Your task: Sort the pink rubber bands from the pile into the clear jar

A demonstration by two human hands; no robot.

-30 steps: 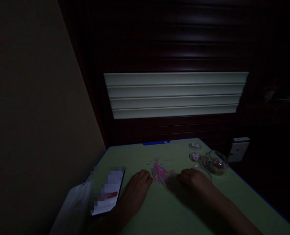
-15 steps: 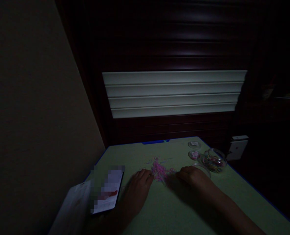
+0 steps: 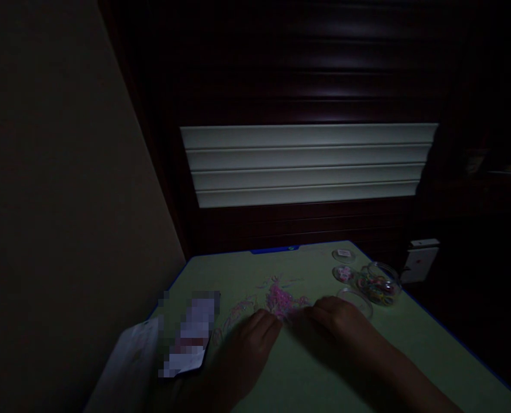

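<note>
A pile of small pink rubber bands (image 3: 280, 298) lies on the pale green table, with loose pale bands around its edges. My left hand (image 3: 258, 335) rests at the pile's near left side, its fingers bent and pressed together at the tips. On the right, my right hand (image 3: 339, 318) is closed in a pinch near the pile's right edge. Dim light and the fingers themselves hide whatever either pinch may hold. A thin trail of bands (image 3: 238, 310) runs over the table left of the pile, close to my left hand.
A clear round container (image 3: 380, 287) of colourful bands stands at the right, beside small clear round containers (image 3: 344, 273) and a clear round dish or lid (image 3: 361, 299). A phone or tablet (image 3: 190, 332) and a white item (image 3: 128, 361) lie at the left.
My left hand has shifted right and toward me, uncovering the trail of bands at its left. My right hand has moved slightly left and stays pinched.
</note>
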